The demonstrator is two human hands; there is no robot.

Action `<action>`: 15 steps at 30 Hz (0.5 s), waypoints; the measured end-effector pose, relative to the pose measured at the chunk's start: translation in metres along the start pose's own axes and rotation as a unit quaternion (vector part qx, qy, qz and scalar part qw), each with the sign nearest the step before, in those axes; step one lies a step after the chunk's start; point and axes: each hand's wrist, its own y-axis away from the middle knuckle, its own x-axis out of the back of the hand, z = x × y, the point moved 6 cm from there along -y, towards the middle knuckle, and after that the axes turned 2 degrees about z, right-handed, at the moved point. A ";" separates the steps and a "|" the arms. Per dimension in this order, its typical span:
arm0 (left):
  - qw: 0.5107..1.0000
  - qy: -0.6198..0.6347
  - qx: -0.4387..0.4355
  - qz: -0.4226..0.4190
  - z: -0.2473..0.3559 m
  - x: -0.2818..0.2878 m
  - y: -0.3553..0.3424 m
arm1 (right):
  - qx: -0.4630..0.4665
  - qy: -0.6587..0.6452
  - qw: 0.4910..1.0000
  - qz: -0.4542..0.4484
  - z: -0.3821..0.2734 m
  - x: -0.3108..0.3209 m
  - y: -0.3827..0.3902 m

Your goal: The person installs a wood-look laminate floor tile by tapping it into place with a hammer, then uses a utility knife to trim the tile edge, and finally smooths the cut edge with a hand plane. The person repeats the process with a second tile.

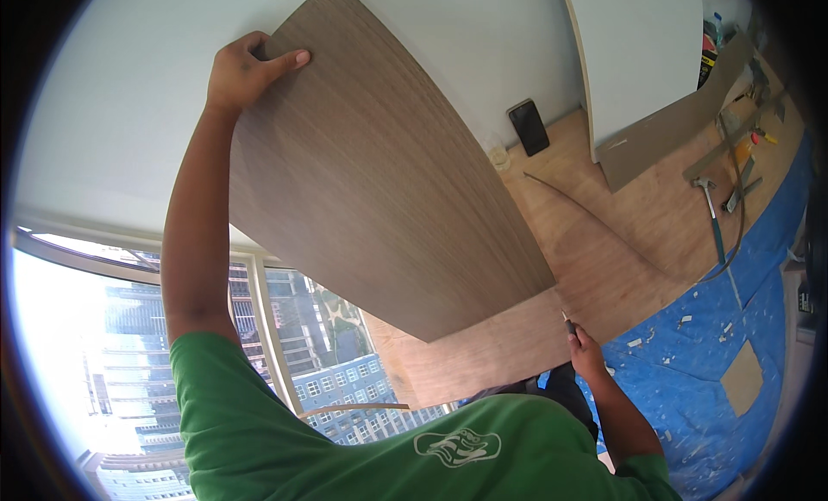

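Gripping the edge of a brown wood-grain panel (371, 173) at upper L of the frame, the L hand (237, 74) has its thumb laid flat on the panel face, other fingers bent round behind the edge; hand's closed only to the panel's thickness, & the tips at the back are hidden. Panel runs diag. from top ctr of the frame to just below ctr, tilted, its lower end over the plywood surface (630, 234); can't tell if that end touches it. R hand (586, 353), lower R of ctr, has fingers curled closed round the dark handle of a small tool (569, 325), thin tip pointing up twd the panel's btm R corner, near but apart; tool type too small to tell. Dark phone (529, 127) stands leaning on the pale wall (483, 35), upper R of ctr. Thin brown strip (595, 216) curves over the ply, R of the panel. White panel (647, 61) stands upright at upper R; hammer (714, 216) w/ blue-green handle lies at R, nr the ply's edge. Blue sheet (681, 372) w/ pale scraps on it fills lower R. Window (285, 328) w/ bldgs outside at lower L; green shirt (345, 466) w/ white print along btm ctr.
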 end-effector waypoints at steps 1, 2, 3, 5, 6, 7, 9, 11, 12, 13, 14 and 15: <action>1.000 -0.007 -0.004 0.007 0.002 0.003 -0.001 | 0.003 -0.003 1.000 -0.001 -0.001 0.000 0.000; 1.000 -0.014 -0.008 0.014 0.005 0.008 -0.002 | 0.007 -0.007 1.000 -0.002 -0.002 0.000 0.001; 1.000 -0.018 0.001 -0.004 0.006 0.010 -0.003 | 0.002 -0.011 1.000 -0.006 -0.001 0.001 0.002; 0.998 -0.029 0.024 -0.042 0.007 0.014 -0.005 | 0.008 -0.029 1.000 0.007 -0.003 0.004 0.004; 0.998 -0.028 0.017 -0.047 0.008 0.018 -0.007 | 0.004 -0.043 0.999 0.007 -0.003 0.005 0.005; 0.998 -0.029 0.015 -0.052 0.007 0.020 -0.008 | 0.006 -0.043 0.999 0.010 -0.003 0.007 0.006; 0.998 -0.036 0.016 -0.043 0.002 0.024 -0.011 | -0.006 -0.051 0.999 0.009 -0.001 0.009 0.007; 0.999 -0.037 0.008 -0.015 -0.008 0.024 -0.015 | 0.003 -0.060 0.998 0.004 0.000 0.010 0.009; 0.997 -0.079 -0.003 0.027 -0.014 0.027 -0.019 | -0.041 -0.058 0.997 -0.005 0.007 0.010 0.012; 0.992 -0.110 -0.029 0.060 -0.018 0.025 -0.023 | 0.051 -0.052 0.997 0.032 -0.003 0.015 0.012; 0.990 -0.117 -0.038 0.067 -0.027 0.024 -0.029 | 0.073 -0.036 0.995 0.053 -0.004 0.018 0.013; 0.989 -0.127 -0.049 0.064 -0.033 0.017 -0.042 | 0.035 -0.030 0.998 0.037 0.002 0.016 0.013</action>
